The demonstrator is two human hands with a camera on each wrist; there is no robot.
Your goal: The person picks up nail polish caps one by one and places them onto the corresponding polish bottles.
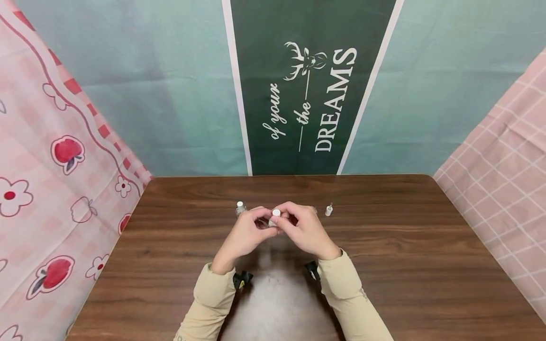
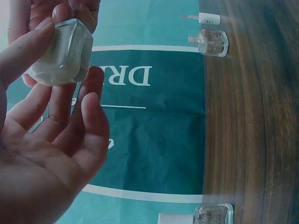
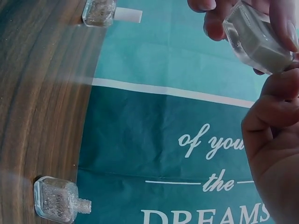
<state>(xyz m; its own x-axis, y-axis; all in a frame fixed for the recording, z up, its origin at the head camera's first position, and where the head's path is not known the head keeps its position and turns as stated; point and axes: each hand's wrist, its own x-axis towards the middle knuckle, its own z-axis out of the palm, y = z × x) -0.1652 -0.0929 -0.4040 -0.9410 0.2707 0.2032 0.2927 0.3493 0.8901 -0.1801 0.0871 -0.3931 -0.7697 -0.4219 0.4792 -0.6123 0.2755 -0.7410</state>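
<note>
1. The held bottle (image 2: 65, 56) is up in the air over the table, between the two hands; its faceted clear glass shows a whitish content.
2. The left hand (image 1: 244, 236) grasps the glass body between thumb and fingers. The right hand (image 1: 308, 232) pinches around the white cap (image 1: 276, 212), which sits at the bottle's upper end in the head view.
3. Bottles count three: this one and two on the table, well apart from each other. The capped glitter bottle (image 3: 99, 11) stands near the left hand; the open glitter bottle (image 2: 212, 43) stands beyond the right hand, its threaded neck bare.
4. Just beside the open one, a single brush cap (image 1: 329, 210) stands on its end, brush upward. All three bottles are small, angular and clear-walled; the two on the table contain sparkling flecks.
5. Two beige sleeves (image 1: 213, 291) end at the wrists, a dark piece by each cuff.
6. The table (image 1: 405, 237) has dark brown wood grain. Behind it hangs a green cloth (image 1: 192, 94) with white lettering; patterned pink cloths (image 1: 38, 142) flank both sides.
</note>
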